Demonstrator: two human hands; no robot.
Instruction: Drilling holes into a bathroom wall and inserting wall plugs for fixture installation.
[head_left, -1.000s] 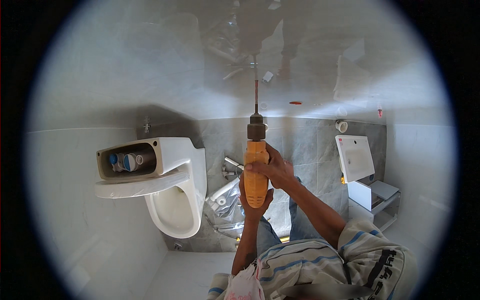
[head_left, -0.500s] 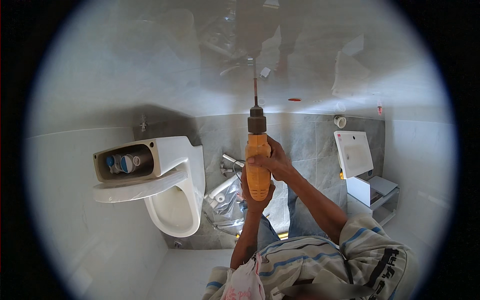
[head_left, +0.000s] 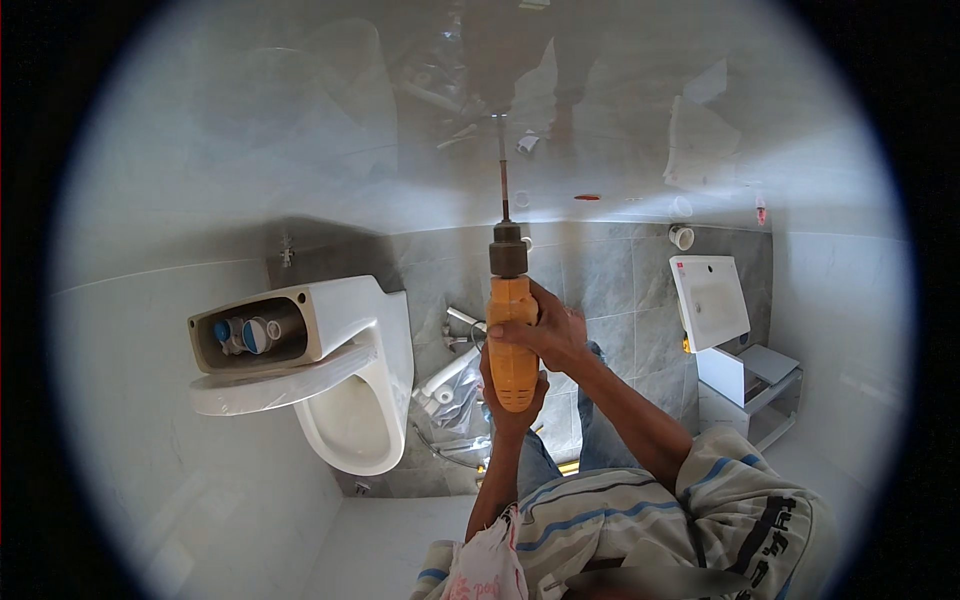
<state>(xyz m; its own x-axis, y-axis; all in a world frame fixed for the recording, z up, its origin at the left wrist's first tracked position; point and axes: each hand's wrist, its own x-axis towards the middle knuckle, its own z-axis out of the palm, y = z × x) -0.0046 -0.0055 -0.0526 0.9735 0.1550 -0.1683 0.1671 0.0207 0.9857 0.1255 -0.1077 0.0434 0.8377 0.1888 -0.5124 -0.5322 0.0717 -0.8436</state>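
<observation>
Drill [head_left: 513, 350], orange with a dark chuck [head_left: 508, 252], at the centre of the head camera's view, its slim bit [head_left: 505, 190] pointing away from the wearer toward a glossy grey wall [head_left: 620, 130]. Reflections confuse the tip, so whether it touches cannot be told. The left hand [head_left: 510, 421] is curled round the drill from beneath, near its rear; the right hand [head_left: 552, 335] is clasped on its right side, thumb laid across the top. To the left stands a white toilet [head_left: 370, 330], cistern open; to the right, a white basin [head_left: 712, 300] beside a pale cabinet [head_left: 718, 405].

Possible trouble: the bit could skate on the slick surface if pushed at a slant, scratching or chipping it; a sudden jam could wrench the drill round in the grip; a misstep could snag the hose [head_left: 450, 458] on the tiled floor [head_left: 610, 280].

No label is readable on the drill. Bold dark lettering runs down the right sleeve [head_left: 765, 525], reddish print marks a white cloth [head_left: 485, 560] by the left arm, and the basin's red sticker is too small to make out
</observation>
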